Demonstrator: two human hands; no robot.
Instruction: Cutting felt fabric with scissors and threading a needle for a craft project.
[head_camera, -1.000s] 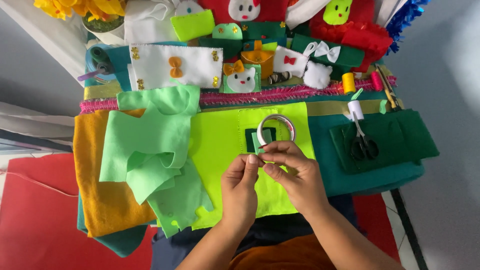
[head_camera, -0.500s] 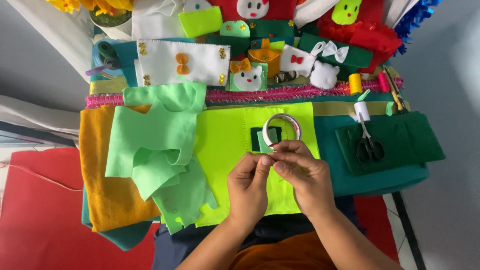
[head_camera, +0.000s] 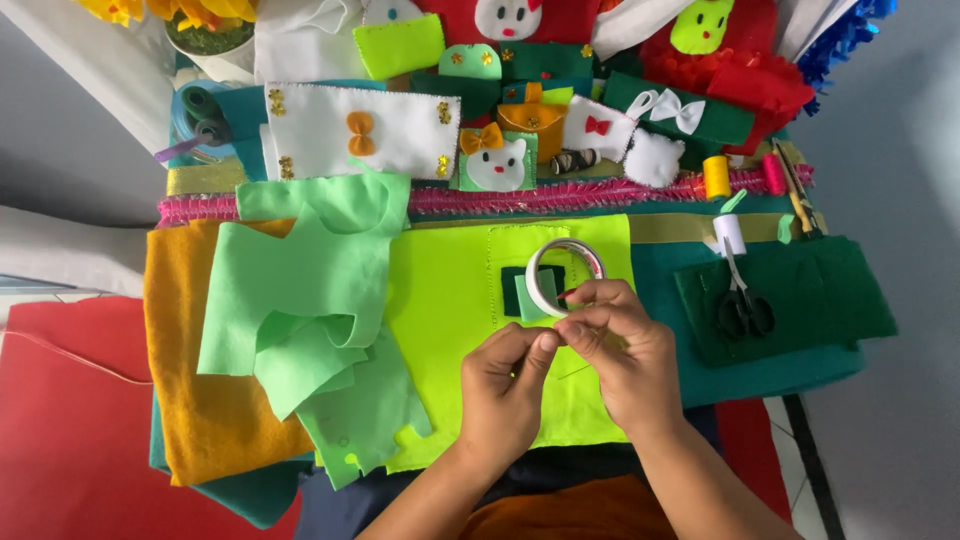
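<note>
On a table covered in layered felt sheets, seen from above, two hands meet over a neon yellow-green sheet (head_camera: 450, 300). Nearest the viewer, the left hand (head_camera: 505, 390) has its fingers curled, thumb and forefinger pinched at the edge of a tape roll (head_camera: 560, 275). The right hand (head_camera: 620, 345) grips the roll's near rim, holding it upright just above the sheet. The roll is a thin white ring; a small green felt square shows through and behind it. Left of the roll lie floppy pale green felt offcuts (head_camera: 300, 300) on an orange sheet (head_camera: 190, 400). Right of the roll, black scissors (head_camera: 742, 305) rest on dark green felt (head_camera: 820, 290). Beyond the roll runs a fuzzy pink trim (head_camera: 520, 198), then small felt crafts: a white panel with orange bow (head_camera: 360, 135) and a white cat face (head_camera: 497, 165). Grey floor borders the table, with red matting near left.
</note>
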